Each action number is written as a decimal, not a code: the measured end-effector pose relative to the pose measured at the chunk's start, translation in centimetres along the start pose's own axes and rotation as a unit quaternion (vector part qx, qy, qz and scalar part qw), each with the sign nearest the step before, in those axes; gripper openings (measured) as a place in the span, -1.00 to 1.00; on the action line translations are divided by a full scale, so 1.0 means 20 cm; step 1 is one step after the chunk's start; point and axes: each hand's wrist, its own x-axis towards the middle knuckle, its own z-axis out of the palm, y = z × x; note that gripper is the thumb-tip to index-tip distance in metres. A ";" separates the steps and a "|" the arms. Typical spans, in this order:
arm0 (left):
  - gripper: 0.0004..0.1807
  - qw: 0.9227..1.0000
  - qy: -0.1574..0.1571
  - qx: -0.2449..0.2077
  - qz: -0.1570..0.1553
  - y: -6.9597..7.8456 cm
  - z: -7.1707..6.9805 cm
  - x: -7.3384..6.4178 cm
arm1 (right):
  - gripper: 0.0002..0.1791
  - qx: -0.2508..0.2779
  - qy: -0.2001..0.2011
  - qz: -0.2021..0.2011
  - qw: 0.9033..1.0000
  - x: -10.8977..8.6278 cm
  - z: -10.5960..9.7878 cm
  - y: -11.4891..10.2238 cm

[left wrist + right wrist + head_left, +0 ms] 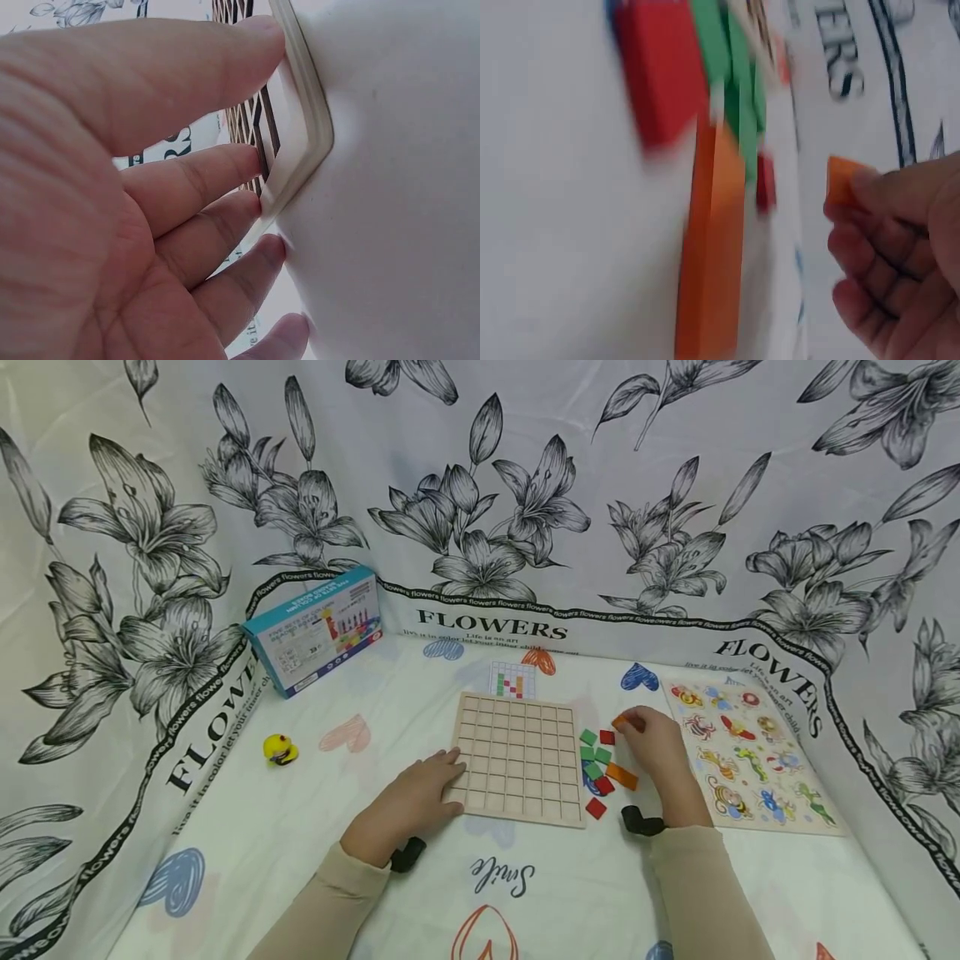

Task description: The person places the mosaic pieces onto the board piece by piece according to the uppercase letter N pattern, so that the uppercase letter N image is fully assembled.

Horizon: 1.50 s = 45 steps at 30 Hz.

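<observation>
Orange tile: held (840, 178) at the tips of the right hand (656, 742), to the right of the board and just past the farther red tile; its long axis cannot be told, as the fingers cover part of it.
Right fingers: thumb and index finger pinch the orange tile, and the others curl in toward the palm.
Tile to board: the board (517, 760) lies to the left of the pinched tile, with loose tiles between; the left hand (416, 797) is nearer, already touching the board, while the right hand is apart from it.
Left fingers: loosely extended and slightly parted, resting at the board's left edge, the thumb on the rim by the near corner.
Loose tiles: green tiles (602, 756) and red tiles (596, 808) lie along the board's right side; an orange bar (622, 776) lies below the right hand, its long axis slanting from far left to near right.
Card: a patterned card (513, 669) sits at the board's far edge.
Picture board: printed with small animals (752, 766), right of the right hand.
Far left: a yellow duck (280, 750) and, beyond it, a box (318, 631), both on the cloth (420, 693).
</observation>
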 end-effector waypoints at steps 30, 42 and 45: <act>-0.27 1.000 0.006 0.001 0.001 0.01 0.01 0.00 | -0.87 -0.028 -0.093 -0.114 0.989 0.02 0.37 -0.40; -0.27 1.000 0.006 -0.003 0.000 0.01 0.00 0.00 | -0.76 -0.029 -0.078 -0.116 0.990 -0.01 0.30 -0.38; -0.27 1.000 0.002 -0.002 0.000 0.00 0.00 0.00 | -0.67 -0.004 -0.055 -0.095 0.994 -0.06 0.20 -0.32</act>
